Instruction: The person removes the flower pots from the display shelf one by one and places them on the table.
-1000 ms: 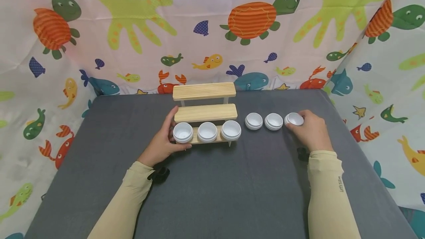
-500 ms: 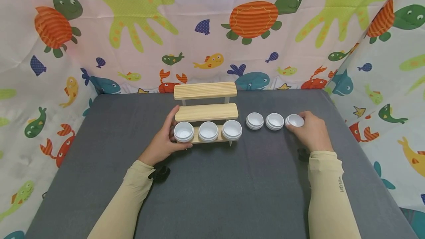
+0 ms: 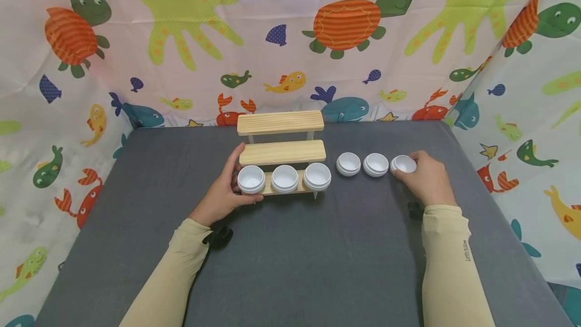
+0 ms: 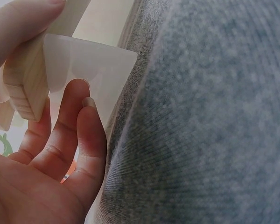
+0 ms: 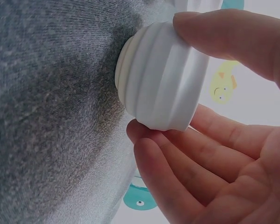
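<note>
A three-tier wooden display stand (image 3: 281,153) with translucent supports stands at the back middle of the table. Three white ribbed bowls (image 3: 284,179) sit in a row on its lowest tier. My left hand (image 3: 218,196) grips the left end of that tier. In the left wrist view the thumb lies over the wood and fingertips touch the translucent side support (image 4: 102,65). To the right of the stand, three smaller white bowls (image 3: 348,164) form a row on the table. My right hand (image 3: 428,178) pinches the rightmost small bowl (image 5: 163,79) between thumb and fingers, its base on the grey cloth.
Grey cloth covers the table (image 3: 308,266). A curtain (image 3: 199,79) printed with sea animals hangs close behind the table and along both sides. The two upper wooden tiers (image 3: 281,122) carry no bowls.
The view has shifted very slightly. Both hands keep their holds, and the stand and bowls stay where they were.
</note>
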`<state>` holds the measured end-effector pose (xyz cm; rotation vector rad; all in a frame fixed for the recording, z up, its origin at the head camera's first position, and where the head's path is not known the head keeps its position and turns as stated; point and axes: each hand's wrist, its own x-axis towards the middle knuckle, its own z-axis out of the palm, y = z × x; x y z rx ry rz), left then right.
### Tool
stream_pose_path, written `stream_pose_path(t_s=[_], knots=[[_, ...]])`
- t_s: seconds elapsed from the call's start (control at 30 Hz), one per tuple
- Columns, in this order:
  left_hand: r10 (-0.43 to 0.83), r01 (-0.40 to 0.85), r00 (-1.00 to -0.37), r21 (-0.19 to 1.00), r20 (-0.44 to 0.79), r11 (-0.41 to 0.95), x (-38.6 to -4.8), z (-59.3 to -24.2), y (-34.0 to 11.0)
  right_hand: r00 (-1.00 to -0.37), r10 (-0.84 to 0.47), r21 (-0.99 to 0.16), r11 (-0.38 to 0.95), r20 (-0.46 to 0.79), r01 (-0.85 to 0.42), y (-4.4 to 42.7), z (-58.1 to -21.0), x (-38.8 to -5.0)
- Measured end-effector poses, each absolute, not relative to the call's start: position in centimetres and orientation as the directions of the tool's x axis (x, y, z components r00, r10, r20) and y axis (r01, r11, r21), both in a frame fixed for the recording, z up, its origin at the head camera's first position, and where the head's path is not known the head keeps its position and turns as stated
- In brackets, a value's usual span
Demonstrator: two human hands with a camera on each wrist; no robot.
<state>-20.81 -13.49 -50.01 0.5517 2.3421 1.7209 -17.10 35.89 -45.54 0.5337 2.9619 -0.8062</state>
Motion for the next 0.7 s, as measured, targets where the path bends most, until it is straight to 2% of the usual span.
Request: stream_pose_path(t_s=[0.5,0.7], knots=[[0.395,0.187,-0.916,0.943,0.066,0.275,-20.6,-49.7,-13.4,-0.942,0.306,-0.476,0.814,-0.136,0.333,36.0,-44.9,-17.1],[0.397,0.185,-0.916,0.944,0.065,0.273,-20.7,-49.8,-13.5,-0.958,0.288,-0.491,0.833,-0.008,0.255,33.9,-42.3,-16.7]])
